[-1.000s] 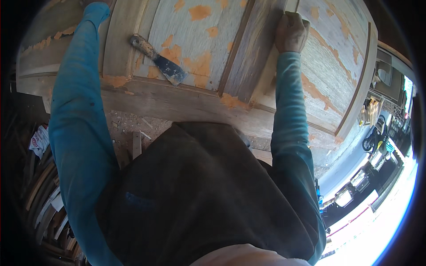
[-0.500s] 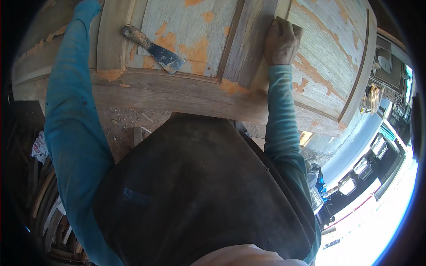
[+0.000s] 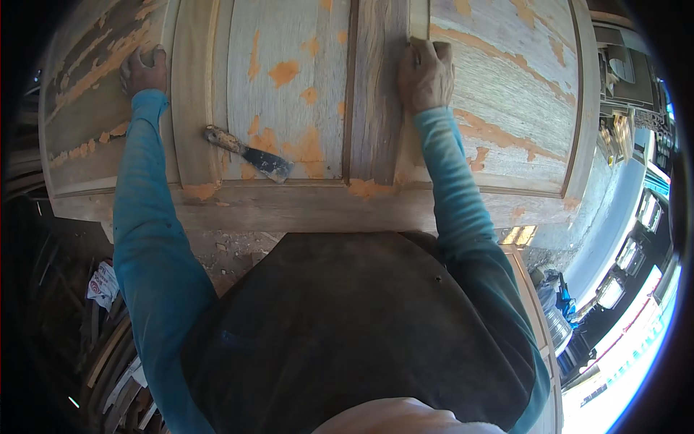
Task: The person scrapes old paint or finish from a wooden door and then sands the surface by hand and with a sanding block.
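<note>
The panelled wooden door [image 3: 318,210] spans the upper frame beneath both hands: left hand [image 3: 146,72] upper left, fingers bent, slightly parted; right hand [image 3: 428,78] right of top centre, curled, I cannot tell around what; scraper [image 3: 249,153] between them, lower

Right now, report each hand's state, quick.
Left hand: partly open, fingers bent on the left wooden panel, nothing seen in it.
Right hand: closed; whether it holds anything cannot be told.

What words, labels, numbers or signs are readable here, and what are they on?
None can be read clearly.
White bag at left: red print, too small.
Dark garment: faint blue mark, too blurred.
Scraper and panelled wood: no lettering visible.
Bright background at right: too small and glaring.
</note>
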